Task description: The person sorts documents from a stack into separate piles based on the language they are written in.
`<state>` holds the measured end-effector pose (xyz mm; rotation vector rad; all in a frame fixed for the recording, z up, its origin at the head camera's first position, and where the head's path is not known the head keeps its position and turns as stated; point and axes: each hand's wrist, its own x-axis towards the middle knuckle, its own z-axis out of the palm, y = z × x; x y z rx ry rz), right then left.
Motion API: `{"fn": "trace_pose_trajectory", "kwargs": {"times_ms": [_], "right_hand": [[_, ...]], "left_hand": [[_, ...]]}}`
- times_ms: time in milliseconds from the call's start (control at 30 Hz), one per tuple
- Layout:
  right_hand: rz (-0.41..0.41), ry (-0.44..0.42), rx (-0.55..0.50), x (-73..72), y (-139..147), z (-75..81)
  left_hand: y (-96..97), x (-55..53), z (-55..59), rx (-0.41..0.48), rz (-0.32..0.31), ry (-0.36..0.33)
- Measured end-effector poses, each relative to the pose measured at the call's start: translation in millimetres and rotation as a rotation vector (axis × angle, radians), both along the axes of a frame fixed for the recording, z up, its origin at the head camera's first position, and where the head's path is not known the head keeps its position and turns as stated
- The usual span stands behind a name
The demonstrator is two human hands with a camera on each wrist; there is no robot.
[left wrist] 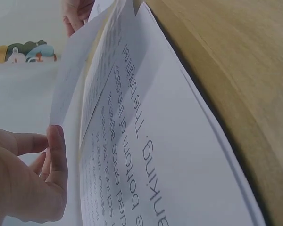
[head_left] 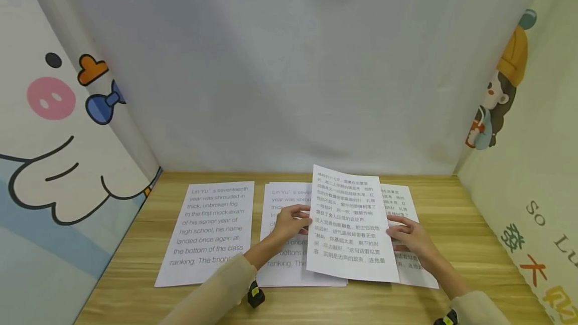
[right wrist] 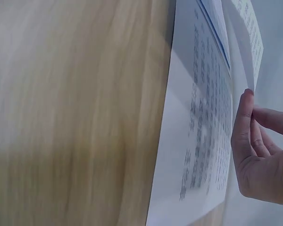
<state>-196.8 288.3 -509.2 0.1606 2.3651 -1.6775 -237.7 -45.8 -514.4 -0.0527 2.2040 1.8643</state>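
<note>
A sheet of paper (head_left: pixel 345 229) printed with Chinese text is held up above the other sheets, tilted toward the head camera. My left hand (head_left: pixel 290 222) pinches its left edge between thumb and fingers. At the opposite edge, my right hand (head_left: pixel 413 237) pinches it the same way, as the right hand (right wrist: pixel 266 150) in its wrist view also shows. Beneath it lie English-printed sheets (head_left: pixel 282 272), partly covered. Another Chinese-printed sheet (head_left: pixel 417 276) lies on the right, half hidden behind the lifted sheet and my right hand.
A separate English-printed sheet (head_left: pixel 203 234) lies at the left, its lower right corner behind my left sleeve. Everything rests on a wood-grain table (head_left: pixel 492 265). A pale curtain (head_left: pixel 271 74) closes off the back, and cartoon-printed panels (head_left: pixel 49 174) stand at both sides.
</note>
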Motion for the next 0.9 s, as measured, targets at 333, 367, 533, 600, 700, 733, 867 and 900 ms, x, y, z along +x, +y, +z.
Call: {"fn": "trace_pose_trajectory", "kwargs": {"times_ms": [333,367,533,600,700,733,867,900], "right_hand": [[0.008,-0.042,0.012,14.2,32.2,-1.7],[0.012,-0.037,0.017,15.1,35.7,-1.4],[0.034,-0.025,0.040,16.1,55.9,2.3],[0.030,-0.025,0.037,14.7,63.0,3.6],[0.022,-0.012,0.015,12.1,71.3,3.2],[0.019,-0.009,0.008,11.3,73.3,2.8],[0.007,0.003,-0.017,8.9,81.9,2.0],[0.001,0.006,-0.021,8.3,84.3,1.7]], "left_hand": [[31.9,1.3,-1.7,-0.004,-0.055,0.005],[35.5,1.0,-2.3,-0.006,-0.062,0.005],[56.7,-3.3,-4.2,0.002,-0.087,0.015],[64.1,-5.9,-2.9,0.005,-0.094,0.024],[72.1,-9.4,0.2,0.005,-0.100,0.028],[74.2,-10.4,1.4,0.005,-0.102,0.029],[83.2,-13.2,4.9,0.019,-0.105,0.033],[85.4,-13.5,5.6,0.024,-0.107,0.035]]}}
